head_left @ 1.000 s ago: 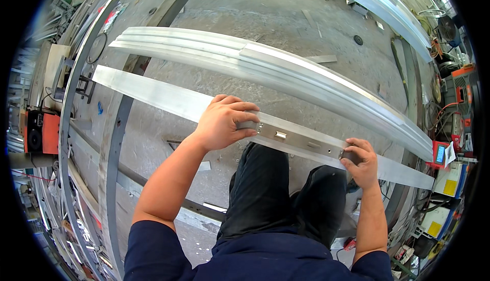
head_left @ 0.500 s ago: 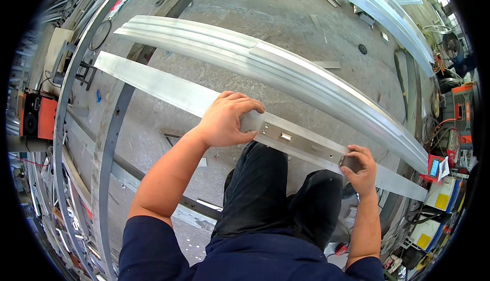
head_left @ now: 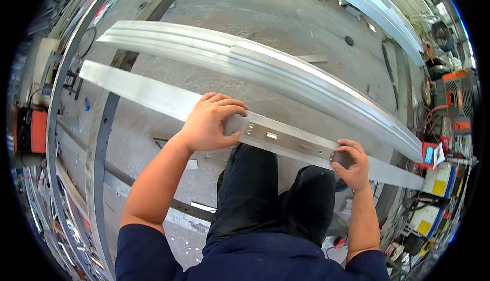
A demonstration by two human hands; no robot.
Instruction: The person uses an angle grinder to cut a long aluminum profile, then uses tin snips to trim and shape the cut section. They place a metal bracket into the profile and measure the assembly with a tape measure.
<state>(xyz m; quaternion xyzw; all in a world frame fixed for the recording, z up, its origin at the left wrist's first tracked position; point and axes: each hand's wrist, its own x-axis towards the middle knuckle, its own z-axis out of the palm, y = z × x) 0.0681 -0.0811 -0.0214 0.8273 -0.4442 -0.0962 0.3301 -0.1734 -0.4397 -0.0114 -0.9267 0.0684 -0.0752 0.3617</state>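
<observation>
A long flat aluminium bar (head_left: 140, 88) crosses in front of my knees, running from far left to near right. On it lies a shorter metal plate (head_left: 292, 144) with small holes and a rectangular slot. My left hand (head_left: 210, 123) grips the plate's left end, thumb on the near side and fingers over the far side. My right hand (head_left: 353, 167) curls around its right end in the same way. The grip surfaces under both palms are partly hidden. Just beyond, several ribbed aluminium profiles (head_left: 199, 51) lie side by side, apart from my hands.
Steel beams (head_left: 106, 127) of a rack run under the bars at the left. At the right stand a red device with a small screen (head_left: 431, 156), an orange-and-grey machine (head_left: 458, 94) and tangled cables. More profiles (head_left: 375, 7) lie at the far right, and scraps litter the floor.
The whole view has shifted, so the bars, plate and hands appear a little further left. Both hands keep their grip on the plate, with no clear movement along the bar.
</observation>
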